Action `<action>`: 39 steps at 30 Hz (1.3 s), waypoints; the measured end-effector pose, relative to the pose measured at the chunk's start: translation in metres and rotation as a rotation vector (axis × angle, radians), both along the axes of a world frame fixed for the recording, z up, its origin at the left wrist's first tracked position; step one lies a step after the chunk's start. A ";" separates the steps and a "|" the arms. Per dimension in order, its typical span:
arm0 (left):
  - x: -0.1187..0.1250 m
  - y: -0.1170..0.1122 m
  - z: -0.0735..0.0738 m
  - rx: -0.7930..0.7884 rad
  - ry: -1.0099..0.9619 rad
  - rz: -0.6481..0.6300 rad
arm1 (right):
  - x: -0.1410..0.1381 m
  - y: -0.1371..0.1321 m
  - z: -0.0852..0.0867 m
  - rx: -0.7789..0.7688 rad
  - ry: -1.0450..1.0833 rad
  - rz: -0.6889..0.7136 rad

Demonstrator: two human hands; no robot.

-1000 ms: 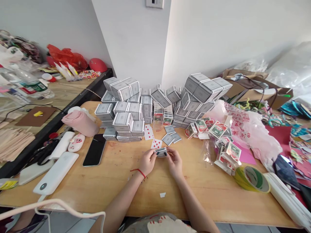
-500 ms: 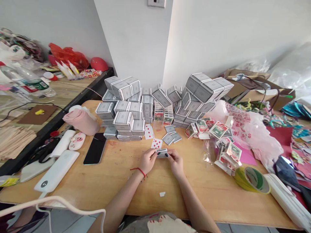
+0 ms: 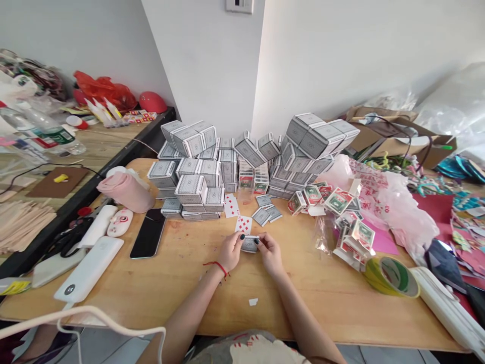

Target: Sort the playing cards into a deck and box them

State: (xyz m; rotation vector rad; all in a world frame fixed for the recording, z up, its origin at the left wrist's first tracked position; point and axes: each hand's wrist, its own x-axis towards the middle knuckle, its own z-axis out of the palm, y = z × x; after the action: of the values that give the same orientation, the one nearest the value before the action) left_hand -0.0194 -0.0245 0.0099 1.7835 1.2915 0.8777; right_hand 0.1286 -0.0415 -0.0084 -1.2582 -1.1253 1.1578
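Both left hand (image 3: 229, 252) and right hand (image 3: 271, 256) have fingers (image 3: 238, 243) pinched closed on the patterned card (image 3: 249, 244) between them.

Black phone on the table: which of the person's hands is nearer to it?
Left. The left hand lies to the right of the phone, gripping one end of a patterned card; the right hand is farther right, at the card's other end.

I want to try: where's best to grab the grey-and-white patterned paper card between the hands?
Probably pinch the patterned card near its left and right ends, coming from both sides: those ends face the left hand and right hand, and its middle shows uncovered.
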 end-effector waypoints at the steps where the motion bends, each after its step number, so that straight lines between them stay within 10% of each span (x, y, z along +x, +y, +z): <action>1: 0.001 0.000 -0.001 -0.004 0.013 0.031 | -0.003 0.000 0.001 0.006 -0.011 -0.006; 15: 0.008 0.002 -0.006 -0.018 0.005 0.180 | -0.040 -0.005 -0.006 -0.023 -0.336 -0.200; 28: 0.004 0.004 -0.003 -0.206 -0.301 0.255 | -0.032 -0.004 0.002 -0.018 -0.044 -0.060; 34: -0.004 0.001 0.004 -0.151 -0.270 0.098 | -0.028 -0.007 0.007 -0.085 0.121 -0.018; 39: -0.005 -0.001 0.006 -0.109 -0.102 0.046 | -0.027 -0.004 0.007 -0.073 -0.142 0.028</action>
State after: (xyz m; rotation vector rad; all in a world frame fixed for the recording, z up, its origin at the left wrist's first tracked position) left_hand -0.0249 -0.0250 0.0161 1.6102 1.2940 0.8947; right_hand 0.1014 -0.0451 -0.0012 -1.4028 -1.2176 1.1534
